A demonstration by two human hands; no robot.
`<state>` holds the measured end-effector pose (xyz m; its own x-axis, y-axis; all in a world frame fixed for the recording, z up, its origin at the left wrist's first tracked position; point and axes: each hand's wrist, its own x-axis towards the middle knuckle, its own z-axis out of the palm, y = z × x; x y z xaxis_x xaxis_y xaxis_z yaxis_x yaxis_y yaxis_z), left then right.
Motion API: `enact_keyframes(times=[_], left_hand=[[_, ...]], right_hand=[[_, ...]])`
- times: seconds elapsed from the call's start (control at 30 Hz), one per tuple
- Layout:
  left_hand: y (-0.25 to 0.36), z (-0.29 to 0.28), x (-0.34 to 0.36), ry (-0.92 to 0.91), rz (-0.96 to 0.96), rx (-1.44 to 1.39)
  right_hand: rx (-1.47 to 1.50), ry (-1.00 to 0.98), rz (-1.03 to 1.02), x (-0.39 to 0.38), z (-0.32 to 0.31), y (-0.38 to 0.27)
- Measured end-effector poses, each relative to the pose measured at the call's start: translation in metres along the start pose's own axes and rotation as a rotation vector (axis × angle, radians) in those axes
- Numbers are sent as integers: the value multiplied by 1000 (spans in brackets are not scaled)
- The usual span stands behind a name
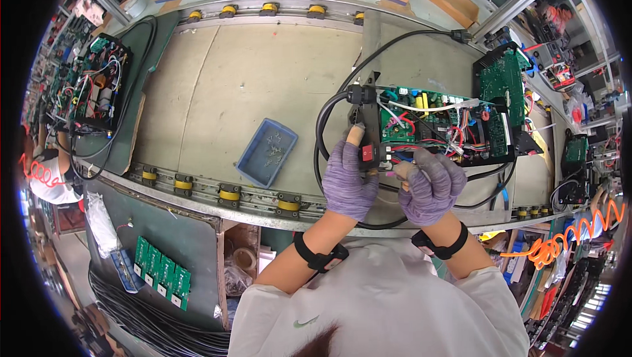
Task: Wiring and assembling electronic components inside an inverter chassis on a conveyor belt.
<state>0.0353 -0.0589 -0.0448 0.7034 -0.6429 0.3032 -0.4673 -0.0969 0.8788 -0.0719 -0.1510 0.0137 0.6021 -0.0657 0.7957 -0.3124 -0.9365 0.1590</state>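
Observation:
An opened electronic unit [428, 116] lies on the work line in front of me, its green circuit boards and coloured wires exposed. My left hand [349, 176], in a grey-purple knit glove with bare fingertips, is closed on the unit's black end panel [372, 116]. A red rocker switch [367, 153] sits in that panel, beside my fingers. My right hand [431, 186], gloved alike, pinches close behind the switch, among the wire ends. What lies between those fingertips is too small to make out. A thick black power cable [320, 130] loops out of the panel and around the unit.
A blue tray [266, 153] with small screws lies left of my hands. Another open unit [99, 87] stands far left. Roller rails [229, 195] edge the line. Green circuit boards [161, 271] and black cables [151, 314] lie lower left. An orange coiled hose [559, 242] hangs at right.

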Motion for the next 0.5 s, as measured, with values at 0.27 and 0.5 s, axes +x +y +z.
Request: enact_keyframes(times=[0.27,0.5], left_hand=[[-2,-1,0,20,14,68],[-7,1,0,48,42,55]], right_hand=[[11,-220,23,2,-7,3],[122,-226,180,36,-9,4]])
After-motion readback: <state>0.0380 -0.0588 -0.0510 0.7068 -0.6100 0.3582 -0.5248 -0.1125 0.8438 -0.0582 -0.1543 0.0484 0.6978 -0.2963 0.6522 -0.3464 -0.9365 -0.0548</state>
